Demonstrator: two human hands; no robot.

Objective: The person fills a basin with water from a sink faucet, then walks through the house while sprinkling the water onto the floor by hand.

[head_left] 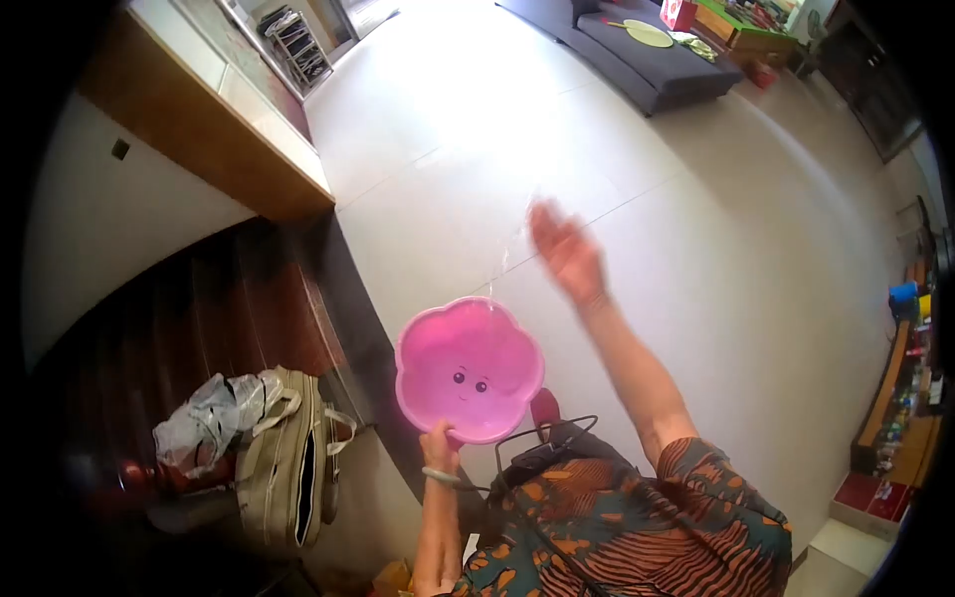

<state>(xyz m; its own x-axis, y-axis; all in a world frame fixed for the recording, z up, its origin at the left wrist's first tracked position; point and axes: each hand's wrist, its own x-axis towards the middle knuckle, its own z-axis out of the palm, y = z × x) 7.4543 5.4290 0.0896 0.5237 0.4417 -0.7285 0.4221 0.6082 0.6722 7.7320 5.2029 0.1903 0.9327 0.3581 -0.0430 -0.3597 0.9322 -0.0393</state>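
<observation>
My left hand [439,445] grips the near rim of a pink flower-shaped basin [428,348], holding it out in front of my body. The basin is tilted toward me; two eyes and a small smile mark its inside. A bracelet circles my left wrist. Ahead and to the right of the basin, my right hand [569,254] is stretched out over the floor, blurred by motion. Its fingers look extended, with nothing seen in them. A thin, clear streak like splashed water [505,261] runs between the right hand and the basin.
Brown stairs [234,289] lie to the left, beside a beige bag [284,448] and a clear plastic bag [204,423]. A grey sofa [637,60] stands on the pale tiled floor [458,179]. Shelving with small items [905,398] lines the right side.
</observation>
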